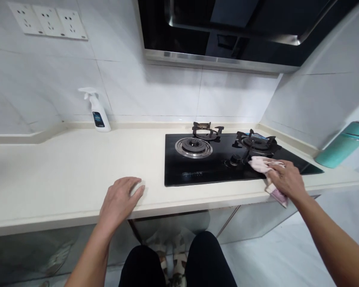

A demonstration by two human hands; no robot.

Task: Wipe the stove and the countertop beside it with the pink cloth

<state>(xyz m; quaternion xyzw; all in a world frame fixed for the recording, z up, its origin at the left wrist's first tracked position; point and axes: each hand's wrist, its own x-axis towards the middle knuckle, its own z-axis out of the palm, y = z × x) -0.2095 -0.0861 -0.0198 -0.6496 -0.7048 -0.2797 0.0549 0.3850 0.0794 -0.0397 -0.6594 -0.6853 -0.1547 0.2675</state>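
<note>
Kitchen counter [62,163] with black glass gas hob [218,173], right hand [287,180] pressing a pale pink cloth [259,164]

White tiled wall [149,89] rises behind the cream counter, with a triple panel of white wall sockets [48,20] high on the left and a black glass range hood [179,40] with a steel lower edge overhead. Set into the counter's right side, the hob carries two gas burners, each with a dark cast pan support: the left burner [194,146] has a bright steel ring, and the right burner [255,143] sits close to the corner. A control knob [235,160] stands at the front, between them. The right hand's grip is closed down over the bunched cloth, fingers curled on top, pressing it to the glass just in front of the right burner and just right of the knob. One end of the cloth trails over the hob's front edge onto the counter. The left hand [121,201] rests palm down on the bare counter near its front edge, left of the hob, its grip loosely open and holding nothing. Well behind it, against the wall, stands a white trigger spray bottle [99,113] with a dark label. A teal insulated flask [344,145] lies at the far right.
</note>
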